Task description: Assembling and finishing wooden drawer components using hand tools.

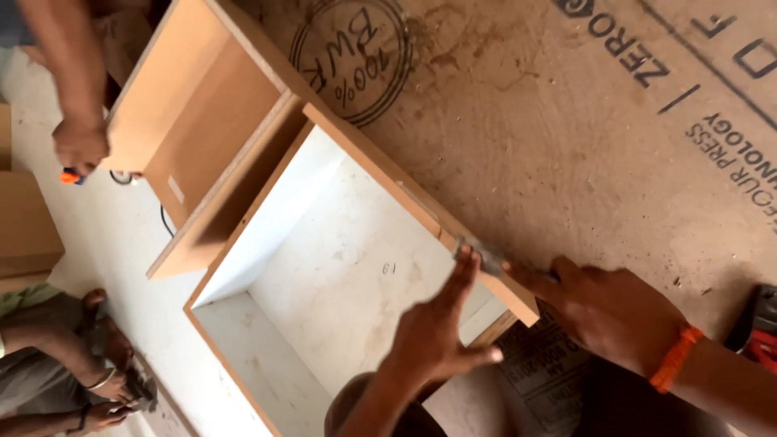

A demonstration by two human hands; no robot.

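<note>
We saw an open cabinet box (340, 267) lying on a plywood sheet (566, 137). Our right hand (603, 311) pinched a thin metal blade (486, 259) against the box's top edge; our left hand (441, 332), fingers (463, 275) spread and empty, braced just beside it. We judged a slip could nick those fingers.

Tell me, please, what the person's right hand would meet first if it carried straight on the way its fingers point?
Probably the left hand: the right hand points left along the wooden box's top edge, over a grey metal tool. Depth is unclear.
</note>
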